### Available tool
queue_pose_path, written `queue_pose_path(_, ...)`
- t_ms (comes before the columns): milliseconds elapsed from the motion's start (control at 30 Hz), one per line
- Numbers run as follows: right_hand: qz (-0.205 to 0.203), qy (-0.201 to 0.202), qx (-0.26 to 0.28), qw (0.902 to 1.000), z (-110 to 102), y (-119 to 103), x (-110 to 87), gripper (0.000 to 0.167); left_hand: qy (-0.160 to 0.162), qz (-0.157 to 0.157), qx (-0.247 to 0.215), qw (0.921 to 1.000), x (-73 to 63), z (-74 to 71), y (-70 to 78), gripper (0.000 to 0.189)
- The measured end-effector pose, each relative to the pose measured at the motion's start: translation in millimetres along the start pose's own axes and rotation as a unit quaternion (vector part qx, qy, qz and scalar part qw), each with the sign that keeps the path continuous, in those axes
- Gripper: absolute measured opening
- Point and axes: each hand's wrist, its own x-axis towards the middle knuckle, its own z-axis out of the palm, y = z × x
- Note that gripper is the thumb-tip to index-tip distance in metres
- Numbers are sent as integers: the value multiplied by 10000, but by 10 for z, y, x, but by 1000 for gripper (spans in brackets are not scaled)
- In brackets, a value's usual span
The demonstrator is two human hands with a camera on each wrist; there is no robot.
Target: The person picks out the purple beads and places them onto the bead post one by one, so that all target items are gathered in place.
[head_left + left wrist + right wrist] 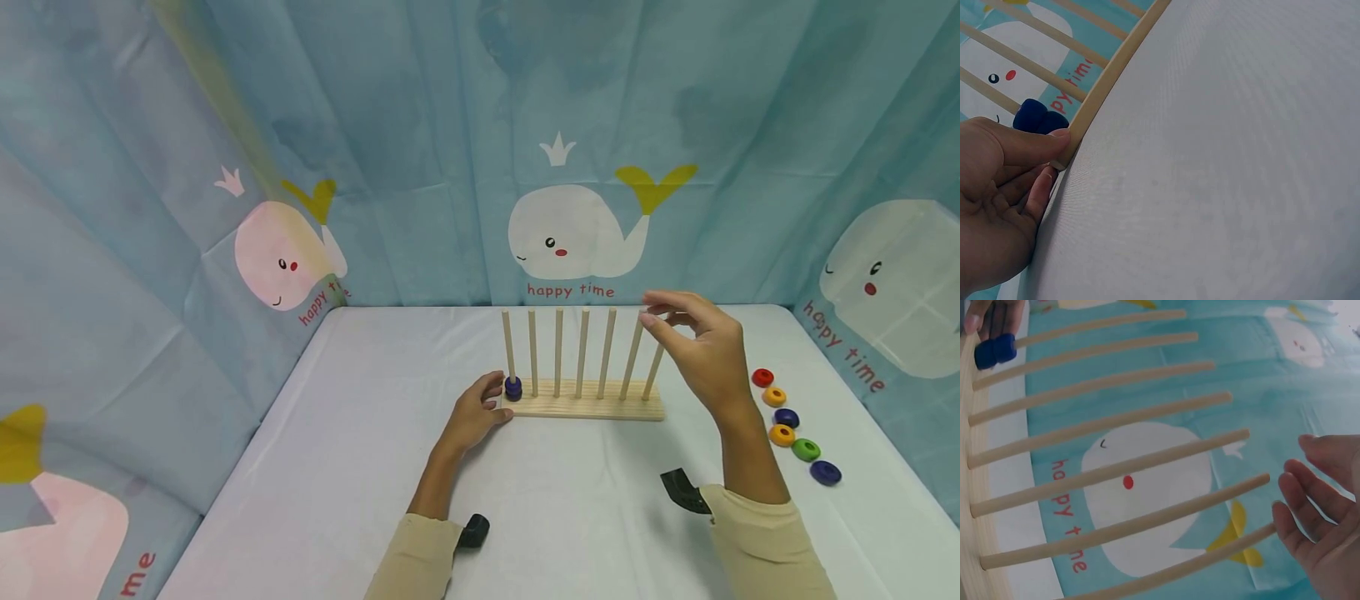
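Note:
A wooden rack with a flat base and a row of several upright pegs stands on the white table. Two dark blue beads are stacked at the foot of the leftmost peg. My left hand holds the base's left end, thumb along the front edge, as the left wrist view shows near the blue beads. Up by the tops of the rightmost pegs is my right hand, its fingers loosely bent and apart. Nothing is between those fingers in the right wrist view.
Right of the rack lie loose beads: a red one, a green one, two orange and two blue, including the nearest blue bead. A whale-print curtain hangs behind and beside the table.

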Motion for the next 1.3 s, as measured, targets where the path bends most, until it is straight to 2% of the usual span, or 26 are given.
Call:
queue_pose_path(467,226,435,44,9988,-163,194,9,31,4,-130,41,9999,-9,-7,6,73)
queue_pose_path(600,421,591,-21,9974,-237,264,3,30,-5,-96,10,10000,-8,-7,4,73)
queue_pose_path(833,1036,688,-289,9918,-338,401,-31,29,-27,-51,19,10000,-4,-3,5,72)
queue_pose_path(1067,1812,670,-652,9790,-404,591,-81,34,-42,-80,31,10000,-2,-1,-2,72)
queue_pose_path(1300,2252,394,-755,9706,-528,790,-143,43,-19,-88,41,10000,6,-1,8,73)
